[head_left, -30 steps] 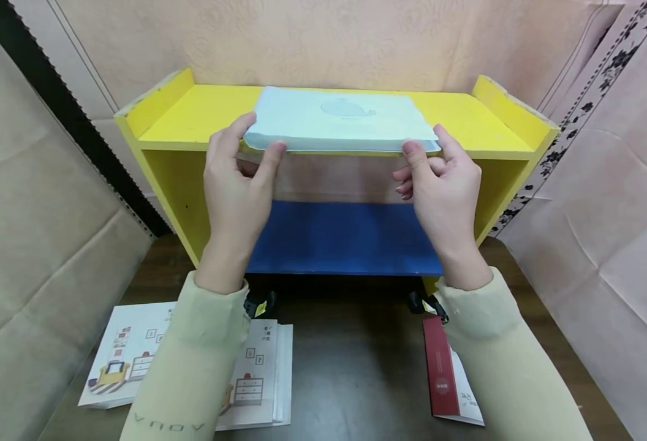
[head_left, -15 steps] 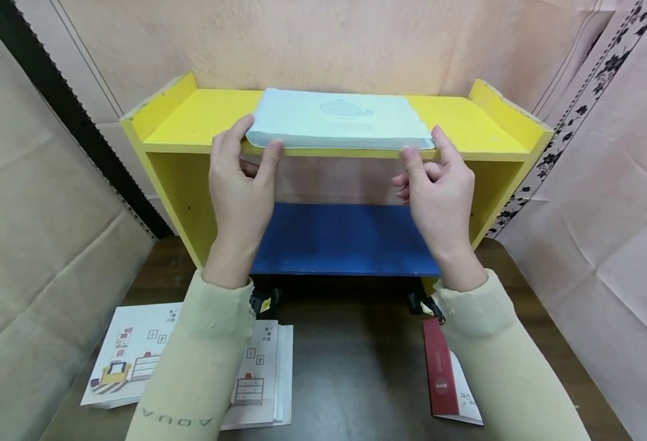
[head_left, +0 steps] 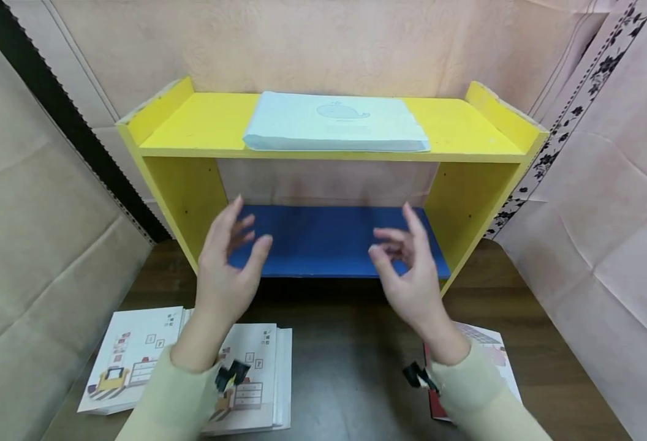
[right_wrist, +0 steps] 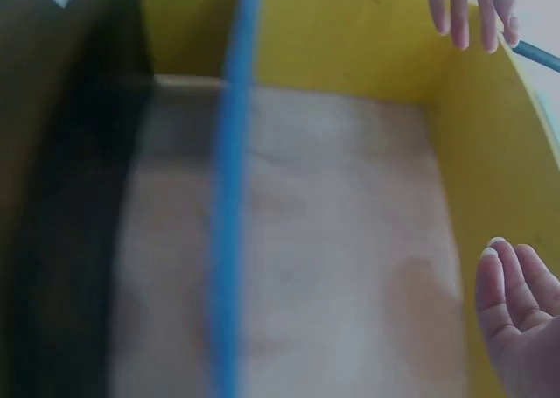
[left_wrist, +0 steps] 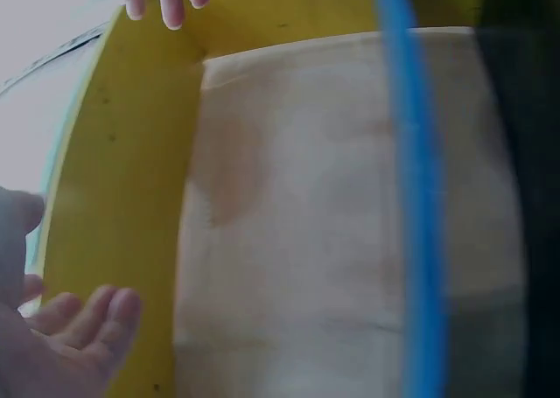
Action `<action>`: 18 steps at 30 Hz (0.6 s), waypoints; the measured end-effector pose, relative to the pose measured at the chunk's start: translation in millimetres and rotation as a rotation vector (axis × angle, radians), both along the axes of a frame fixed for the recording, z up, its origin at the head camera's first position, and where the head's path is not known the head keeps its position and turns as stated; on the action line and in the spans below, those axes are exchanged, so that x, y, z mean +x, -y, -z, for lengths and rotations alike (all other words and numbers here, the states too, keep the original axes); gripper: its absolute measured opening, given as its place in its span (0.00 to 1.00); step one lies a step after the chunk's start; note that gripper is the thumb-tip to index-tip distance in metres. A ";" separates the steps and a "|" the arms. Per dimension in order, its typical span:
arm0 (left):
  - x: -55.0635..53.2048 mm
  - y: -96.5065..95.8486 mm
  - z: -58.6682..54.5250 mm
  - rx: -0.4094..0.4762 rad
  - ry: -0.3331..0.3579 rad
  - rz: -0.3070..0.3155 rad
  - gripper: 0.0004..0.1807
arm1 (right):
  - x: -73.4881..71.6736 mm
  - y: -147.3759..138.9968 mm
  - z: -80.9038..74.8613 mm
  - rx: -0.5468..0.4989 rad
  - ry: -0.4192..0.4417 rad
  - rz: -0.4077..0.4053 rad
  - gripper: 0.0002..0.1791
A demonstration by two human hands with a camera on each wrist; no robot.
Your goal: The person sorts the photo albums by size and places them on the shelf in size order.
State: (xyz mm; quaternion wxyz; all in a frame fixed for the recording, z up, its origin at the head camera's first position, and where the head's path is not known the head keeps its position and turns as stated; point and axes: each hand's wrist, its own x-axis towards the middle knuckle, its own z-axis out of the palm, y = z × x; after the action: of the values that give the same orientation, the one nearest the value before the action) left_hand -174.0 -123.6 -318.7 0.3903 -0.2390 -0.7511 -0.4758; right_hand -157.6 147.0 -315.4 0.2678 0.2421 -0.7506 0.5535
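Note:
A light blue flat packet [head_left: 337, 122] with a whale drawing lies on the yellow top board of the shelf unit [head_left: 191, 125], its front side along the board's front edge. Below and in front of it, my left hand [head_left: 227, 275] hangs in the air with fingers spread and thumb apart, holding nothing. My right hand [head_left: 408, 275] faces it across a gap, fingers loosely bent and empty. Both overlap the blue lower shelf [head_left: 323, 239] in the head view. The left wrist view shows the left fingers [left_wrist: 109, 324] loosely bent; the right wrist view shows the right fingers [right_wrist: 516, 284] likewise.
White printed books or boxes [head_left: 130, 355] lie on the dark table [head_left: 334, 380] at front left, with another white stack [head_left: 254, 380] beside them. A red and white book [head_left: 497, 355] lies at front right, partly under the right forearm. Fabric walls [head_left: 323, 46] surround the table.
Both hands have let go of the light blue packet and drawn back and down toward the wearer. The packet stays on the top board.

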 end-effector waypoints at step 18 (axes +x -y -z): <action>73.6 74.7 126.5 -0.467 0.952 -0.308 0.63 | 28.0 41.2 154.7 0.035 0.841 -0.217 0.39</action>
State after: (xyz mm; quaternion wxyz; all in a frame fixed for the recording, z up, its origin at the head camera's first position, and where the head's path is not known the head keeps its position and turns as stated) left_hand -100.4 -198.3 -445.3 0.0094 0.0352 -0.9565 -0.2895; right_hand -129.6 105.8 -470.1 -0.1250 0.0774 -0.7739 0.6161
